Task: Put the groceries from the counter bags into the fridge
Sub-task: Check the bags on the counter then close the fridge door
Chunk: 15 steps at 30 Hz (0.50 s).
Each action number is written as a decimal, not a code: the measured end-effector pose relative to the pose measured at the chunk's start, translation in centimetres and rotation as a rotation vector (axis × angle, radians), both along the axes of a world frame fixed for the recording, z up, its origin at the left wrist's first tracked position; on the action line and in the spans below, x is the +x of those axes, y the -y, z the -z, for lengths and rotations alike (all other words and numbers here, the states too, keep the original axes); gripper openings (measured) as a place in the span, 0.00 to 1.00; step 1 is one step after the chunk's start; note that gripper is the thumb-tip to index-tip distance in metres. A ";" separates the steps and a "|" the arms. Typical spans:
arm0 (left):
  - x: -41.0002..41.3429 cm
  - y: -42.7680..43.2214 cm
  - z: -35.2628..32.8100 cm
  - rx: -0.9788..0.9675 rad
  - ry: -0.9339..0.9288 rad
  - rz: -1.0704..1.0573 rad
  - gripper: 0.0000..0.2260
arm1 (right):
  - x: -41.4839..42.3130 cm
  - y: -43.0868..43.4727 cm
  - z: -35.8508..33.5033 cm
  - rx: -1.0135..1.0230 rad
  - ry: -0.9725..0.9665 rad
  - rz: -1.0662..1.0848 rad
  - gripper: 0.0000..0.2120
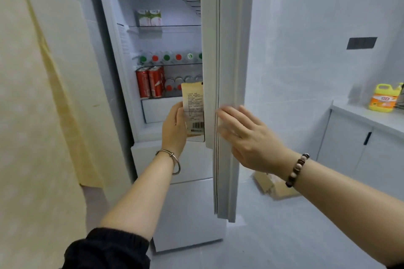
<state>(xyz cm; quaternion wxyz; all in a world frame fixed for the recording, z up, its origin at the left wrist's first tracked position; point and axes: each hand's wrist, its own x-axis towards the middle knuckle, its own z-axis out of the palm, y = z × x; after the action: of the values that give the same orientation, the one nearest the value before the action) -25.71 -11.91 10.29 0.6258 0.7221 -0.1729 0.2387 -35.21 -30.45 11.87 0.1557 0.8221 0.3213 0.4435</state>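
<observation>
The white fridge (122,54) stands open, its door (227,72) swung toward me and seen edge-on. My left hand (175,129) grips a tan paper pouch (193,105) with a printed label and barcode, held upright in front of the lower shelf. My right hand (247,135) has straight fingers laid against the door's edge. Inside, two green-and-white cartons (149,17) stand on the top shelf, bottles with red and green caps (166,58) line the middle shelf, and red cans (150,82) stand on the lower shelf.
A yellow curtain (43,94) hangs close on the left. A counter (371,116) at right carries a yellow detergent jug (383,98). A cardboard box (273,185) lies on the floor behind the door. White drawers (190,203) sit below the fridge compartment.
</observation>
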 end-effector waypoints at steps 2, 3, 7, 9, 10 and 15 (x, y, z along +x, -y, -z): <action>-0.1 -1.4 0.2 -0.033 -0.077 -0.074 0.18 | 1.0 -0.8 -0.2 0.052 0.027 -0.032 0.21; -0.4 -2.1 0.3 -0.057 -0.082 -0.117 0.19 | 1.4 -1.3 -0.3 0.071 0.035 -0.054 0.23; -1.8 -4.3 -0.3 -0.059 0.161 -0.345 0.16 | 3.4 -3.7 -0.7 0.169 0.020 -0.125 0.27; -2.3 -5.2 -1.0 -0.008 0.298 -0.401 0.14 | 4.7 -5.0 -0.6 0.245 -0.049 -0.116 0.28; -2.5 -5.6 -1.3 0.028 0.349 -0.414 0.15 | 5.4 -5.5 -0.5 0.290 -0.100 -0.099 0.30; -2.7 -6.7 -1.9 0.232 0.344 -0.353 0.22 | 8.6 -8.0 -0.1 0.402 -0.280 -0.017 0.36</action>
<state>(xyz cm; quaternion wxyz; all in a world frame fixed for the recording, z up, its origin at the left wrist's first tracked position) -28.44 -5.22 12.17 0.4489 0.7568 -0.1746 0.4419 -26.58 -22.48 11.97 -0.0608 0.8873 0.2521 0.3814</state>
